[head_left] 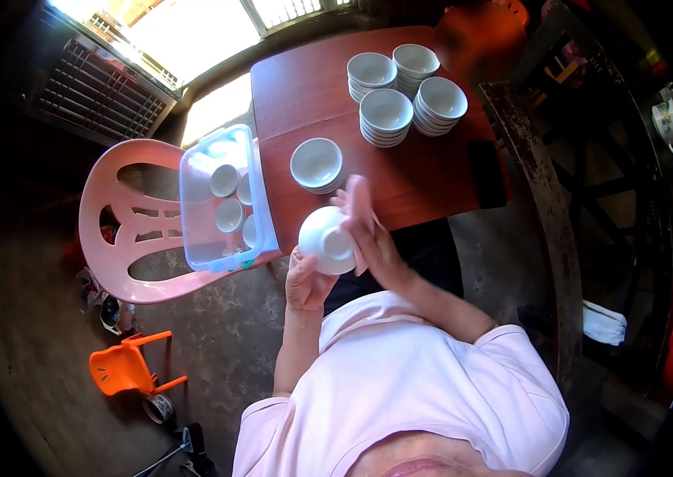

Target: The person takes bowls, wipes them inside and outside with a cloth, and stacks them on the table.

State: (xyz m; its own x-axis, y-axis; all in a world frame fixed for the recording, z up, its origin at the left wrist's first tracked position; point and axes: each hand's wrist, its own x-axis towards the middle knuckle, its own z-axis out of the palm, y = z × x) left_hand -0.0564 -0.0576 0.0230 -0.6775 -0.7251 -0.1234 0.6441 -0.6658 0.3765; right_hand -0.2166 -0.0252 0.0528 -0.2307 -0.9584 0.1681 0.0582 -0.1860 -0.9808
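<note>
My left hand (309, 283) grips a white bowl (319, 233) at its lower left side, the bowl tilted with its foot facing me. In my right hand (381, 253) is a pink cloth (359, 203), pressed against the bowl's right side; part of the cloth lies hidden behind the fingers. Just beyond the held bowl, a short stack of white bowls (316, 164) sits upright near the table's left edge. Taller stacks of white bowls (386, 113) stand grouped toward the back right of the table.
The reddish wooden table (296, 87) lies in front of me. A clear plastic bin (201, 242) with several small white bowls (230, 215) rests on a pink chair (102, 199) to the left. A small orange chair (123, 367) is on the floor. A dark wooden bench (535, 191) runs along the right.
</note>
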